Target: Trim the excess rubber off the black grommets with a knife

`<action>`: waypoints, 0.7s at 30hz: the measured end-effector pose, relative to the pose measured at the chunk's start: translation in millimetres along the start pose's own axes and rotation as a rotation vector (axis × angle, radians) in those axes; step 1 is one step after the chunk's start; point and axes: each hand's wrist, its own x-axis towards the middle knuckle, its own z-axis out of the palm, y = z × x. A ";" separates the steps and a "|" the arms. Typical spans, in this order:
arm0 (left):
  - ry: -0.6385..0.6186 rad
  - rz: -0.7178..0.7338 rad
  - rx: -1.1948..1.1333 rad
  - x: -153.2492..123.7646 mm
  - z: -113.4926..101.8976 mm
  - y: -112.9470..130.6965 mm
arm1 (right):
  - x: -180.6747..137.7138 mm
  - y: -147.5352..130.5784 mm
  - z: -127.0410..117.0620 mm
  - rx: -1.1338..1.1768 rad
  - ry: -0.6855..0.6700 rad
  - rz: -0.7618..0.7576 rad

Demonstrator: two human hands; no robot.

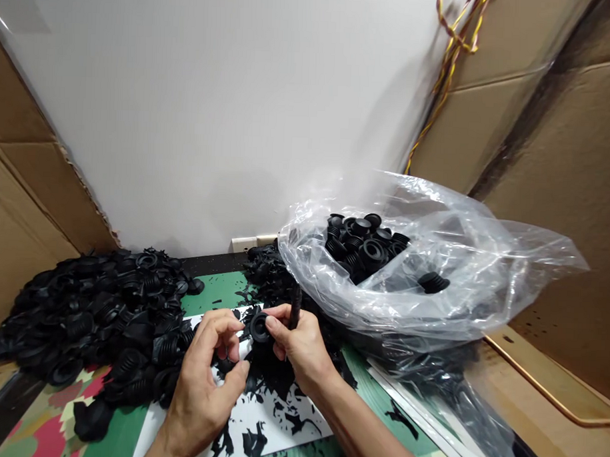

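Note:
My right hand (301,345) pinches a round black ribbed rubber bellows (259,327) between thumb and index finger, its open ring side toward me. A dark, slim, stick-like tool (295,307) stands upright in the same hand; its lower end is hidden by my fingers. Just left of the bellows, my left hand (213,365) has its fingers curled and thumb apart, with nothing visible between them. Under both hands lies a white sheet (273,427) strewn with thin black rubber scraps (254,443).
A large heap of black rubber bellows (107,308) covers the left side. At the right, a clear plastic bag (462,301) holds more bellows (371,251). Black trimmings (268,274) pile up behind my hands. Cardboard (565,217) and a white wall (229,112) enclose the green tabletop (215,289).

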 end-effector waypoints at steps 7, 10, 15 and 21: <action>0.167 0.023 0.247 0.1 11.7 -0.5 | -4.2 1.8 5.3 0.013 -0.038 0.037; 0.159 0.001 0.239 -0.5 11.4 0.8 | -6.1 4.8 6.7 0.066 -0.073 0.038; 0.173 -0.281 0.151 -1.8 12.0 -1.5 | -6.9 9.4 6.4 0.145 -0.129 0.068; 0.235 -0.698 -0.344 9.2 11.7 1.1 | -5.8 11.7 4.1 0.146 -0.188 0.080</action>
